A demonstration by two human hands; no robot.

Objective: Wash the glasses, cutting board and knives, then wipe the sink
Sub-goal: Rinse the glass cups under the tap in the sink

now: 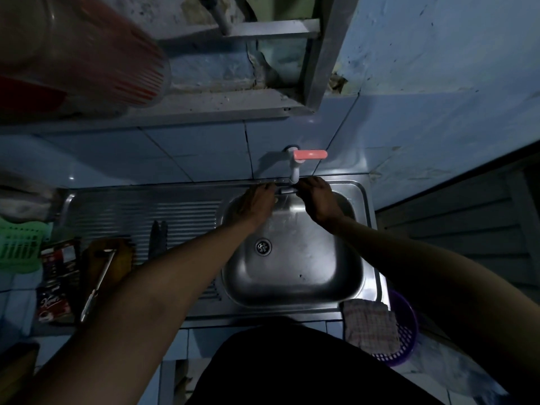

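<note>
Knives [158, 238] on drainboard, long axis toward wall | hands: left [257, 203], right [317, 200] under tap [295, 168], grip unclear

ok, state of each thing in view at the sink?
left hand: under the spout, holding nothing visible
right hand: under the spout, grip unclear
tap: pink lever turned right
sink: basin empty, drain unplugged
knives: flat on drainboard
checked cloth: draped on purple basket
</note>
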